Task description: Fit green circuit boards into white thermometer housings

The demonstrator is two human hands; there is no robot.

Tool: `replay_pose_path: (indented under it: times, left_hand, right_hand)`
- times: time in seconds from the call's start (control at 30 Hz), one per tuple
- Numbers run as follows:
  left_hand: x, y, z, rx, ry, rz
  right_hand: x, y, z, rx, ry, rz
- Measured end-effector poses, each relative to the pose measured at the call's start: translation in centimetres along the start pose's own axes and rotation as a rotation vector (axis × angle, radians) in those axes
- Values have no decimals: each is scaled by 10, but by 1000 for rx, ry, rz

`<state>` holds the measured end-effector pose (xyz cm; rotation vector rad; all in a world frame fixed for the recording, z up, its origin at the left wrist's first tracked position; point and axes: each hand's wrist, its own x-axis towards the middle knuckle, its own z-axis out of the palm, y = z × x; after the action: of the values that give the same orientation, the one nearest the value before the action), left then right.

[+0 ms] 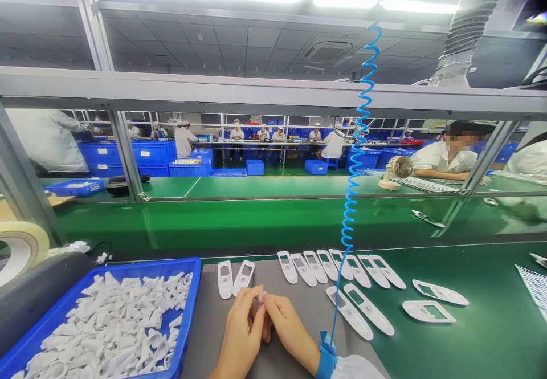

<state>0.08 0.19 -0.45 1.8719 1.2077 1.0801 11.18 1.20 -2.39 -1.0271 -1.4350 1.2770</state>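
The bare left hand [243,329] and right hand [287,323] pinch a small white plastic piece [261,297], mostly hidden, between their fingertips above the flat grey mat [210,322]. Plenty seems left: loose white funnel-like plastic parts [115,316] heap the blue rectangular tray [192,305]; which elongated white plastic housings [352,318] are finished, I cannot tell.

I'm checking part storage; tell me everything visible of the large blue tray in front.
The blue tray looks like plastic, shallow, with raised sides. It sits at lower left, the gray mat along its right, its near side running out of frame. White, partly hollow pieces lie heaped loosely inside; bare blue shows toward the right. The left hand and right hand are both clear of it.
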Motion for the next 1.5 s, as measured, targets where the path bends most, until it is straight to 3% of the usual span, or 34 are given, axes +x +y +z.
replay_pose_path:
  times: [0.2,0.63,1.03,1.17,1.5]
  left_hand:
    - [-1,-3,3,-39,18,-117]
    - [1,8,-4,-59,21,29]
    - [3,-5,-1,-50,116,-57]
    - [1,-1,-1,-92,90,-115]
    - [1,10,-4,-65,90,-29]
  right_hand:
    - [-2,-3,-1,-18,-2,7]
    - [-2,-7,1,13,17,24]
    - [0,-1,-1,32,13,49]
    - [-1,-4,-1,34,20,51]
    - [0,-5,-1,99,57,59]
